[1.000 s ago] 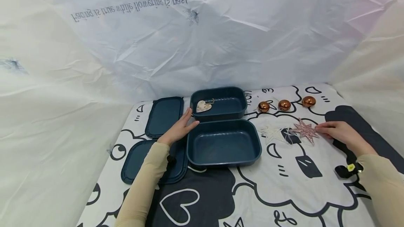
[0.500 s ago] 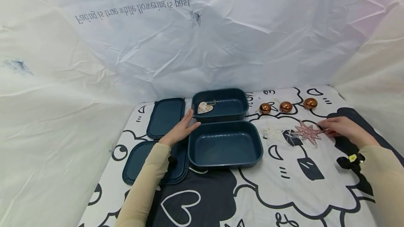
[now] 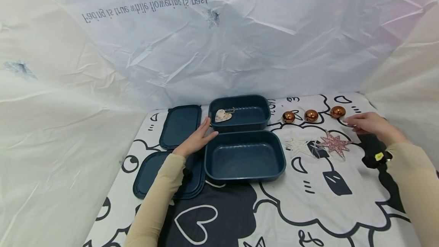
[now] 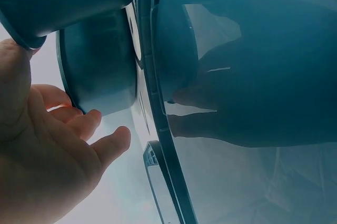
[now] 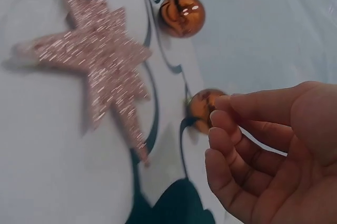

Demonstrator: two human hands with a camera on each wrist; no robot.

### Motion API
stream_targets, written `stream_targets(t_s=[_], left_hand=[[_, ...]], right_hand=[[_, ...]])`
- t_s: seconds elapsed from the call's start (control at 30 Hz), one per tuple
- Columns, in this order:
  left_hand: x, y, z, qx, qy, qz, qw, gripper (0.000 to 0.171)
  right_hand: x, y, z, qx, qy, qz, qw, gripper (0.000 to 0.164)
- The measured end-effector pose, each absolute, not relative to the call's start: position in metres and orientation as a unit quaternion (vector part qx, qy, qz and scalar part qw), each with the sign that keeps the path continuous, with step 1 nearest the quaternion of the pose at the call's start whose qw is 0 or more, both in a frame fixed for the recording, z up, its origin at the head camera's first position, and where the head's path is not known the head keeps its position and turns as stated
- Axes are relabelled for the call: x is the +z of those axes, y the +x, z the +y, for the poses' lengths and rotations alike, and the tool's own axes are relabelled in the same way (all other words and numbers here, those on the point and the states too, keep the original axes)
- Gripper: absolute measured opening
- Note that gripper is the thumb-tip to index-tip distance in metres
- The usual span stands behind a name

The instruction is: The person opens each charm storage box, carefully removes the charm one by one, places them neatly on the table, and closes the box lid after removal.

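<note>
Black-and-white printed cloth (image 3: 295,205) ran back to a pale plastic sheet (image 3: 185,60). Judging by the layout, little was done: right of the near box (image 3: 245,159), 1 white star (image 3: 295,146) and 1 pink star (image 3: 335,143) lay outside, 3 copper balls (image 3: 311,115) behind them; 1 heart (image 3: 223,115) lay inside the far box (image 3: 252,116). The left hand (image 3: 194,140), fingers extended, was at the boxes' left side, contact unclear. The right hand (image 3: 368,124), loosely bent around nothing visible, hovered just beside the rightmost ball (image 3: 338,111).
</note>
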State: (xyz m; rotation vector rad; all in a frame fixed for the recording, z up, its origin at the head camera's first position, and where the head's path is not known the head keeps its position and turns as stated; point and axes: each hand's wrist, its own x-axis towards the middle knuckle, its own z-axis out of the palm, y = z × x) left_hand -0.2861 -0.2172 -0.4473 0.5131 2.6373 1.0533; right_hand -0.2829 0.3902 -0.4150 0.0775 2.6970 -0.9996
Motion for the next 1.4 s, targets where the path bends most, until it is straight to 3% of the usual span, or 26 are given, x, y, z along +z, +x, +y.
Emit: stream_targets(t_s=[0.27, 0.93, 1.4], left_hand=[[-0.45, -0.287, -0.218, 0.361, 0.173, 0.907, 0.129, 0.091], [-0.445, -0.282, -0.217, 0.354, 0.169, 0.91, 0.135, 0.087], [-0.446, -0.283, -0.217, 0.358, 0.17, 0.909, 0.129, 0.087]], right_hand=[[-0.394, -0.301, 0.368, -0.34, -0.02, 0.932, 0.122, 0.061], [-0.343, -0.344, 0.284, -0.351, -0.083, 0.927, 0.102, 0.059], [-0.327, -0.368, 0.224, -0.366, -0.133, 0.916, 0.096, 0.049]])
